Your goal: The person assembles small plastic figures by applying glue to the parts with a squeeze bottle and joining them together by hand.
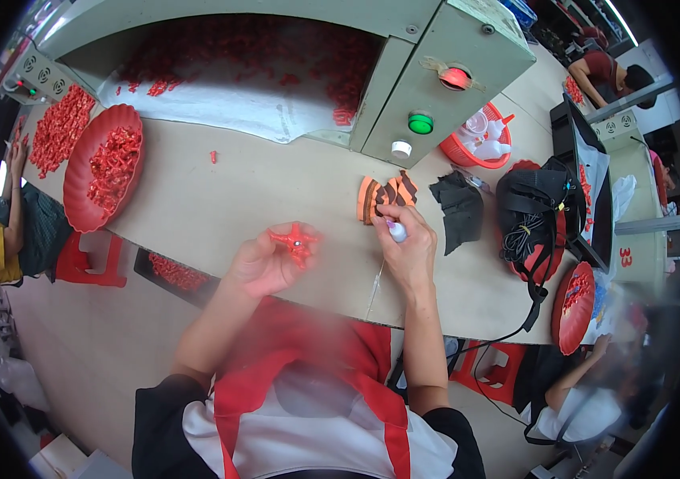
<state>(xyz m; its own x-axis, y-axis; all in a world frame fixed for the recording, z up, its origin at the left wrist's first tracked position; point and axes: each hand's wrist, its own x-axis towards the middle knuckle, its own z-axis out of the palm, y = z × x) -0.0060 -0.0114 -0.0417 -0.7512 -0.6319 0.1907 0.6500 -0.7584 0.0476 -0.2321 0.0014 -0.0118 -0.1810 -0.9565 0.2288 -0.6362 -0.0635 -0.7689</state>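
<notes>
My left hand [254, 267] is closed on a small red molded piece [298, 242] with several short arms and a pale shiny spot at its middle, held above the near part of the table. To its right, my right hand [412, 247] grips a small white squeeze bottle [397, 231] with a purplish tip. The bottle is close to orange-and-brown striped cloth pieces [367, 201] lying on the table. Whether the hand touches the cloth, I cannot tell. A black cloth [460, 214] lies just right of this hand.
A pale green machine [404, 76] with red pieces inside stands behind. Red trays of pieces sit left [136, 172] and far right [563, 319]. A red basket [445, 148] holds white bottles. A black bag [531, 199] with cables rests right. Other people sit at both sides.
</notes>
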